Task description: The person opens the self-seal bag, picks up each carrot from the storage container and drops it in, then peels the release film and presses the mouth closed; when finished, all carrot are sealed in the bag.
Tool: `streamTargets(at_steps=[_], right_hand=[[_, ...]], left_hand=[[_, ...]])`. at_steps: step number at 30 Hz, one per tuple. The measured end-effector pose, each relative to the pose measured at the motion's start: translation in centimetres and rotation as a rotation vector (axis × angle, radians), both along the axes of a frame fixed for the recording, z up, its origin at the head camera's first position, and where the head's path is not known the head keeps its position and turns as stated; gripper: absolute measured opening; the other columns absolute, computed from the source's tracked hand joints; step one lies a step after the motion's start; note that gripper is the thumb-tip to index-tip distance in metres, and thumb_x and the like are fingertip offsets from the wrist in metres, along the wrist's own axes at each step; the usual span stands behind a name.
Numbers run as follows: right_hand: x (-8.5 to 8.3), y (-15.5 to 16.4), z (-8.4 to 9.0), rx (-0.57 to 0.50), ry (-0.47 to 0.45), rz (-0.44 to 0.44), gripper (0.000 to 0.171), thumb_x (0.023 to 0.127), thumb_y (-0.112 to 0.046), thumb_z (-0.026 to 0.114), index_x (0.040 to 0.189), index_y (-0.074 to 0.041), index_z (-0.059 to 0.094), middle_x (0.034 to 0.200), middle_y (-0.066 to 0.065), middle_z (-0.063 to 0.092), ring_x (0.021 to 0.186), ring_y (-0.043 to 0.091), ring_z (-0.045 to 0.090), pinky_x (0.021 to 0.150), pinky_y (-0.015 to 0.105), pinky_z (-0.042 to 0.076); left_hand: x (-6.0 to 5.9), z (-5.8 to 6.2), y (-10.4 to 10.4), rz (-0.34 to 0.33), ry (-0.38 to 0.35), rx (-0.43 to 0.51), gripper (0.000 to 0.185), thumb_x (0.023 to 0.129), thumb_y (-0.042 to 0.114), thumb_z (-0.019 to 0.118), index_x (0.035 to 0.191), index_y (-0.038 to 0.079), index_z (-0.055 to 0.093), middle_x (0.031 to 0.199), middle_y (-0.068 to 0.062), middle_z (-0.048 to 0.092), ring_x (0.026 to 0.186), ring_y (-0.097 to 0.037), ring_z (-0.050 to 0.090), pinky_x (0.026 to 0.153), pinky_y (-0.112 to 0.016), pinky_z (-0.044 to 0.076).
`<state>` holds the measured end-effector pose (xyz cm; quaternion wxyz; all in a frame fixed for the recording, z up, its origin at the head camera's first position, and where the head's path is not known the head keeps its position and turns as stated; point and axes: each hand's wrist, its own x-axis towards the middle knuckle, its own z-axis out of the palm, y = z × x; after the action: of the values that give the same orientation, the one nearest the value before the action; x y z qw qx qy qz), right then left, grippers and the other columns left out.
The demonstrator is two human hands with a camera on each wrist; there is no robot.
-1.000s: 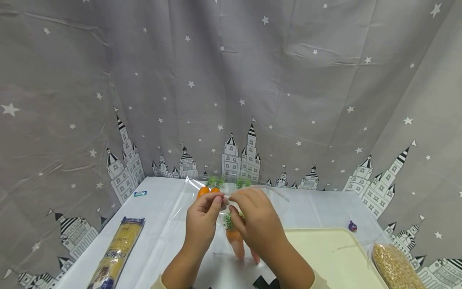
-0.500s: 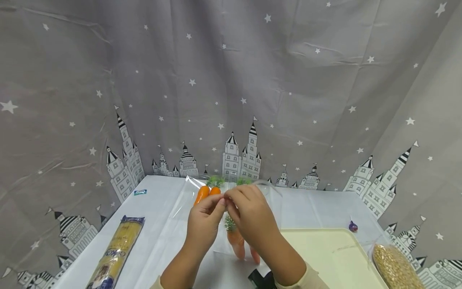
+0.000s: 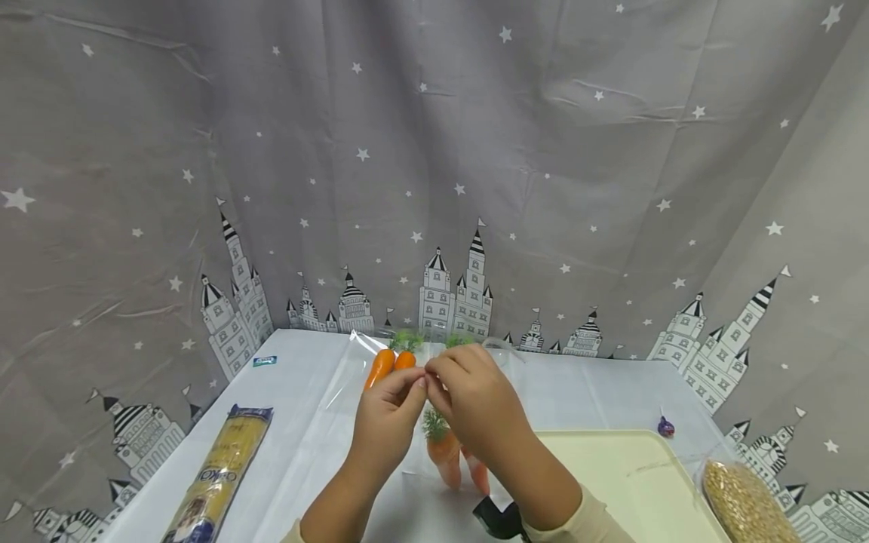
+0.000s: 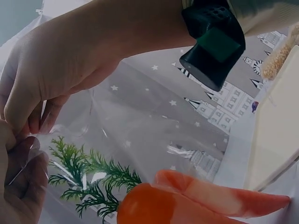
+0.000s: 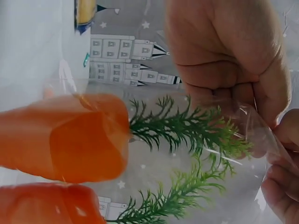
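Observation:
In the head view my left hand (image 3: 389, 407) and right hand (image 3: 475, 392) meet at the fingertips, pinching the edge of a clear plastic bag (image 5: 261, 123) between them. Carrots with green leafy tops show through the film below my hands: one carrot (image 3: 444, 456) and a second carrot (image 3: 477, 471) partly behind my right wrist. The right wrist view shows the thicker orange carrot (image 5: 88, 149) and its leaves (image 5: 182, 126) close to my left fingers. Fingers cover most of the pinched edge.
Further back lie two bright orange carrots (image 3: 380, 366) under clear film. A spaghetti pack (image 3: 220, 475) is at left, with a small blue-green packet (image 3: 265, 361) behind it. On the right are a cream tray (image 3: 631, 483), a purple wrapped lollipop (image 3: 665, 427) and a bag of grain (image 3: 747, 501).
My right hand has moved slightly left, so its fingertips now meet the left ones at the bag's edge. More of an orange carrot at the back shows beside my left hand.

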<state>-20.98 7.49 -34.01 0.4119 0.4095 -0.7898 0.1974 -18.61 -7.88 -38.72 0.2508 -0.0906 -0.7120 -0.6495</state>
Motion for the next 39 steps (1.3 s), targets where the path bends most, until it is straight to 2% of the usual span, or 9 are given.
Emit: streamTargets(at_steps=[8, 18, 30, 34, 39], right_hand=[[0.11, 0.41, 0.53, 0.054, 0.030, -0.019, 0.003, 0.094, -0.017, 0.078, 0.096, -0.014, 0.079, 0.097, -0.004, 0.074, 0.095, 0.014, 0.066, 0.088, 0.024, 0.059], [-0.01, 0.64, 0.47, 0.069, 0.040, -0.013, 0.004, 0.094, -0.016, 0.079, 0.095, -0.013, 0.078, 0.096, -0.003, 0.075, 0.095, 0.014, 0.066, 0.088, 0.024, 0.059], [-0.32, 0.56, 0.04, 0.007, 0.094, 0.035, 0.003, 0.093, -0.010, 0.076, 0.091, -0.011, 0.074, 0.092, -0.002, 0.073, 0.091, 0.016, 0.066, 0.084, 0.025, 0.059], [-0.34, 0.62, -0.13, -0.022, 0.058, 0.041, 0.005, 0.096, -0.010, 0.070, 0.093, -0.010, 0.074, 0.092, -0.002, 0.073, 0.092, 0.017, 0.064, 0.082, 0.026, 0.058], [-0.17, 0.75, -0.15, -0.039, -0.041, 0.050, 0.008, 0.100, -0.014, 0.066, 0.098, -0.011, 0.073, 0.096, -0.002, 0.072, 0.096, 0.018, 0.063, 0.087, 0.029, 0.057]], left_hand=[[0.21, 0.12, -0.02, 0.005, -0.013, -0.018, 0.012, 0.101, 0.008, 0.069, 0.107, 0.006, 0.079, 0.102, -0.006, 0.078, 0.095, -0.015, 0.074, 0.086, -0.023, 0.061], [0.28, 0.00, -0.18, -0.001, 0.034, -0.061, 0.011, 0.101, 0.007, 0.069, 0.105, 0.008, 0.080, 0.102, -0.003, 0.078, 0.095, -0.014, 0.074, 0.086, -0.023, 0.061], [0.28, -0.08, -0.24, -0.002, 0.078, -0.089, 0.011, 0.099, 0.004, 0.070, 0.102, 0.009, 0.080, 0.099, -0.001, 0.079, 0.091, -0.012, 0.074, 0.084, -0.023, 0.061], [0.32, -0.07, -0.12, -0.015, 0.107, -0.081, 0.013, 0.098, 0.001, 0.070, 0.103, 0.007, 0.080, 0.100, -0.002, 0.079, 0.093, -0.012, 0.074, 0.085, -0.024, 0.061], [0.40, -0.05, -0.01, -0.014, 0.115, -0.081, 0.014, 0.098, 0.001, 0.069, 0.104, 0.008, 0.080, 0.102, 0.000, 0.079, 0.096, -0.012, 0.074, 0.087, -0.024, 0.061]])
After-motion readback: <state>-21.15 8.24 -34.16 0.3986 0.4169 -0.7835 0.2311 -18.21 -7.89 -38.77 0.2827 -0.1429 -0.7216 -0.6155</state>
